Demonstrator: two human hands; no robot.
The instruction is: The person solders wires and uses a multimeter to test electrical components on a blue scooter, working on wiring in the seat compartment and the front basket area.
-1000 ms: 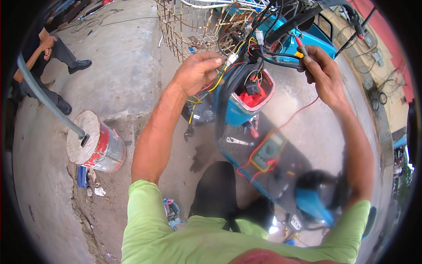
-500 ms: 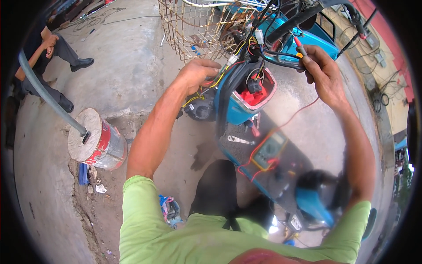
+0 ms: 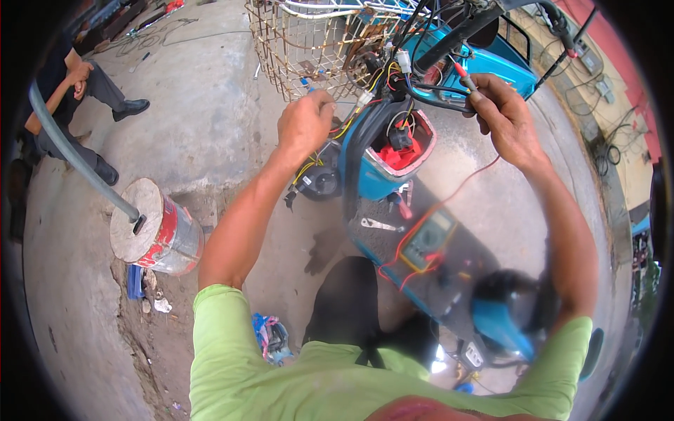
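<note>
My right hand (image 3: 502, 112) pinches a multimeter probe (image 3: 461, 72) with a red tip end, pointed up toward the wiring under the handlebar (image 3: 456, 42). Its red lead (image 3: 463, 186) drops to a yellow-edged multimeter (image 3: 428, 242) on the dark footboard. Beside the yellow and red wires (image 3: 342, 130), my left hand (image 3: 307, 125) is closed; what its fingers hold, if anything, is hidden. A white connector (image 3: 404, 62) and another white connector (image 3: 364, 98) sit in the wire bundle. Below them stands the blue front housing (image 3: 379, 181), open-topped, with red material (image 3: 401, 156) inside.
A rusty wire basket (image 3: 302, 49) is at the front. An adjustable wrench (image 3: 378, 224) lies on the footboard. A black round part (image 3: 319, 181) hangs by the housing. At left stand a concrete-filled bucket (image 3: 172, 231) with a grey pole and a seated person (image 3: 77, 91).
My left hand has shifted slightly left and turned, its fingers now pointing more upward. My right hand, still with the probe, has moved slightly left.
</note>
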